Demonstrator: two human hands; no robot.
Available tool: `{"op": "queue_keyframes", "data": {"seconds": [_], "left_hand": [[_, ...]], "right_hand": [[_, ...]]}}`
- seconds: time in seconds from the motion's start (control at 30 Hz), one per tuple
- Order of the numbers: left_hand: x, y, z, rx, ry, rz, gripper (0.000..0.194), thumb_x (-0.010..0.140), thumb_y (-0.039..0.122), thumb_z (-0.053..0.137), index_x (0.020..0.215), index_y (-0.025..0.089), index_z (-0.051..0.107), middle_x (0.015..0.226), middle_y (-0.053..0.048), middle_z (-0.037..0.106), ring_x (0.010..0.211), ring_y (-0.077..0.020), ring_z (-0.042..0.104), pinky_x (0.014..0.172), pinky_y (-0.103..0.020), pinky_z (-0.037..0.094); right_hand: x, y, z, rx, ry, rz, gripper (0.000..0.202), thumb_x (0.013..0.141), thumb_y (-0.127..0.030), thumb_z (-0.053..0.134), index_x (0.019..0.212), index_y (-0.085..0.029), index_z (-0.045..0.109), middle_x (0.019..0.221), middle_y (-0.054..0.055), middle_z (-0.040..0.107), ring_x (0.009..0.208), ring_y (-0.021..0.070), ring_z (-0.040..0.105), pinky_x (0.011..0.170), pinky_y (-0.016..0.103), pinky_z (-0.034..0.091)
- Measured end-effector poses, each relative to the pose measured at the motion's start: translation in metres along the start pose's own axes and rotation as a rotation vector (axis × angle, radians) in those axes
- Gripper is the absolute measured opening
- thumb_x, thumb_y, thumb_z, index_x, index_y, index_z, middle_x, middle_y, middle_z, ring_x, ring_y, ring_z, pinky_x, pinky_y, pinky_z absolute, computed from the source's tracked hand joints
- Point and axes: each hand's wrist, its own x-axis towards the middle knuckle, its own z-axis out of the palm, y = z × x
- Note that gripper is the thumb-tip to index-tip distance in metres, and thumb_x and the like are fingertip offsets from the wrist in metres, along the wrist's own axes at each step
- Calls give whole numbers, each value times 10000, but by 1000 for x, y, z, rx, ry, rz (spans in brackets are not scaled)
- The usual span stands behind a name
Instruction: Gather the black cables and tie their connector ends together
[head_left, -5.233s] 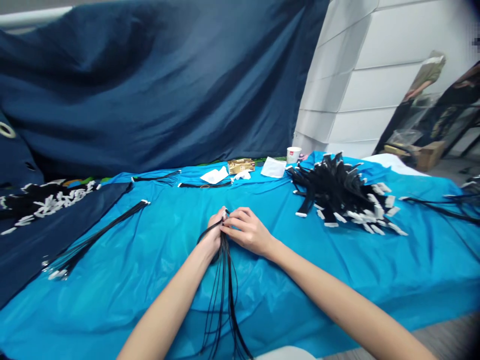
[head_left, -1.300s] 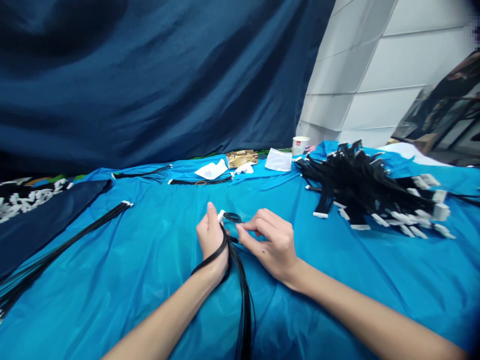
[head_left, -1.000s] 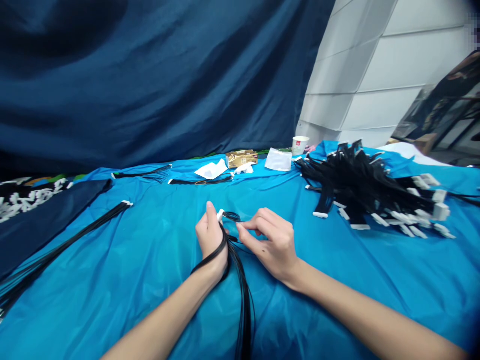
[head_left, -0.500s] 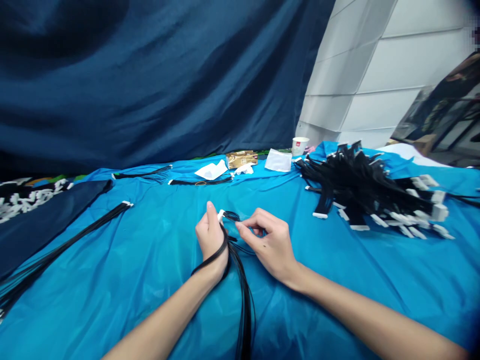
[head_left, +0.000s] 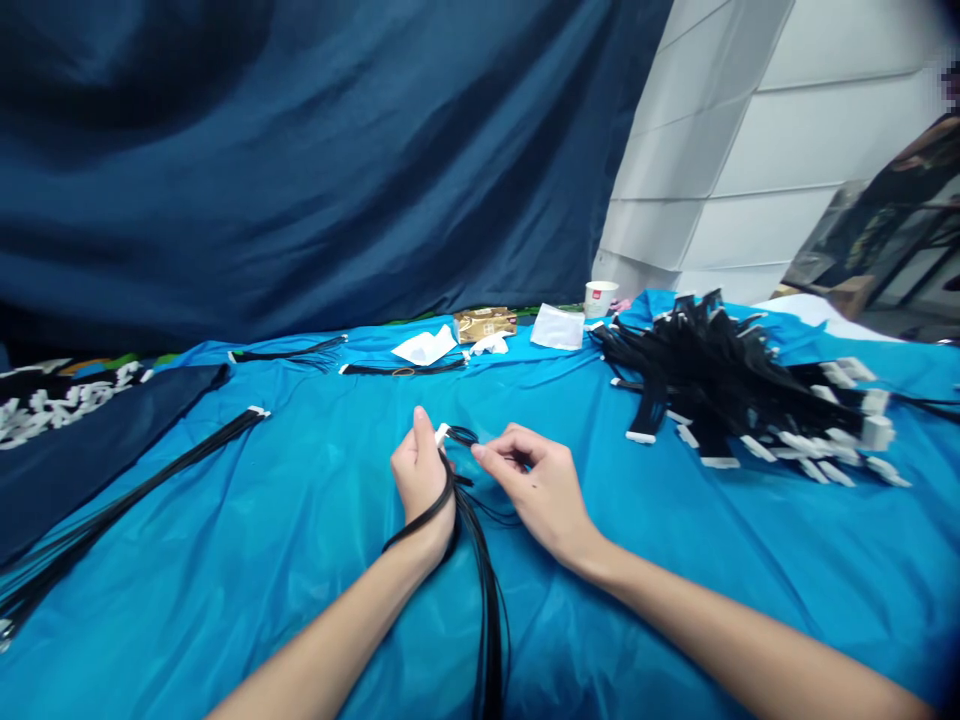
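Note:
My left hand point(head_left: 421, 480) is closed on a white connector point(head_left: 442, 434), thumb upright beside it. Black wires point(head_left: 486, 610) run from there; some loop around my left wrist and a loose bundle hangs down toward me. To the right, my right hand point(head_left: 536, 485) pinches thin black wires between thumb and forefinger, close to the connector. A short curved stretch of wire point(head_left: 463, 434) spans the gap between the two hands. The exact wire ends inside my right fingers are hidden.
A pile of black cables with white connectors point(head_left: 712, 380) lies at right. Another wire bundle point(head_left: 172, 470) stretches along the left, beside a dark cloth point(head_left: 105, 430). Behind are a tissue pack point(head_left: 486, 325), white papers point(head_left: 559, 328) and a paper cup point(head_left: 601, 299). Blue sheeting point(head_left: 315, 530) covers the table.
My hands keep nearly the same pose and hold. My right fingers have shifted very slightly around the wires. The background sits a little lower in view.

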Motion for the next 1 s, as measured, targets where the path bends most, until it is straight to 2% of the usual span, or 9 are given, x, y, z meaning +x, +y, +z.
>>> {"op": "queue_keyframes", "data": {"seconds": [0.17,0.33,0.57,0.83,0.93,1.0], "left_hand": [[0,0,1,-29,-12,-23,460,719,580,361,482,187,328,379,58,336,355,-78,350,367,-204,287],[-1,0,0,3,-4,44,461,734,556,361,464,187,310,378,58,314,362,-74,324,380,-206,273],[-6,-1,1,-19,-64,18,439,731,516,413,468,186,290,399,63,289,386,-66,274,387,-202,244],[-9,-2,2,21,-87,60,459,727,537,400,460,182,282,405,56,281,402,-67,254,393,-208,226],[-8,-4,1,41,-83,69,459,726,541,395,465,184,271,415,54,268,410,-69,248,392,-210,217],[-7,-6,1,57,-94,73,454,727,541,394,471,185,274,421,51,274,415,-72,254,394,-211,217]], "right_hand": [[0,0,0,2,2,0,203,729,-244,547,557,-138,556,526,-33,426,489,70,368,458,200,297],[-1,0,0,-21,19,-19,210,739,-246,537,557,-142,551,520,-33,423,481,74,366,450,203,298],[-4,0,1,-142,40,-229,122,734,-200,547,626,-152,575,566,-15,459,528,89,397,492,222,317],[-4,0,2,-199,37,-266,154,765,-206,510,623,-160,546,564,-12,465,522,95,409,480,223,327],[-3,0,0,-305,57,-322,127,766,-206,507,649,-169,537,641,12,504,621,127,459,595,267,380],[-2,-1,-2,-357,62,-373,95,767,-195,501,679,-176,534,791,49,546,773,165,491,711,319,390]]}}
